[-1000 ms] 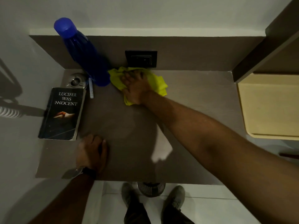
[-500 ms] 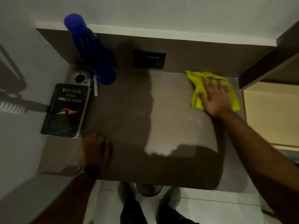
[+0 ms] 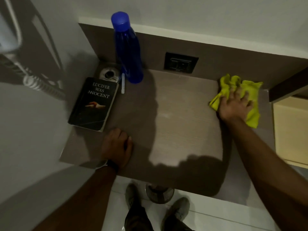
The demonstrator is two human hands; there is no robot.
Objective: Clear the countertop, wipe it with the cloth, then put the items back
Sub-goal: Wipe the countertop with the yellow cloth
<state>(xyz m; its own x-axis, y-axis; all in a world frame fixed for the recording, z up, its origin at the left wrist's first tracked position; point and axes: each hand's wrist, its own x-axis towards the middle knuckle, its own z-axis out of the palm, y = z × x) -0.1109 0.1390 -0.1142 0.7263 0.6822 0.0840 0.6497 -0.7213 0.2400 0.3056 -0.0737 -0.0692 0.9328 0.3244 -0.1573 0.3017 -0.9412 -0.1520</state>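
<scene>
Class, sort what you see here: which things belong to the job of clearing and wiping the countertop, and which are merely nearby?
Belong to the job:
yellow cloth under the right hand
countertop
book
blue bottle
white pen
left hand, resting on the front edge

Merely nearby:
wall socket
floor bin

Ahead of you a dark socket (image 3: 180, 62) sits in the brown backsplash (image 3: 233, 59), with the white wall (image 3: 200, 19) above it. On your left a coiled cord (image 3: 38, 84) hangs against the wall, running up to a pale fitting too blurred to name. On your right a dark beam (image 3: 288, 87) slants across the corner, and a cream panel (image 3: 290, 129) lies just below it. Low in your view a round ribbed bin (image 3: 159, 194) stands on the pale tiled floor (image 3: 208, 217).
</scene>
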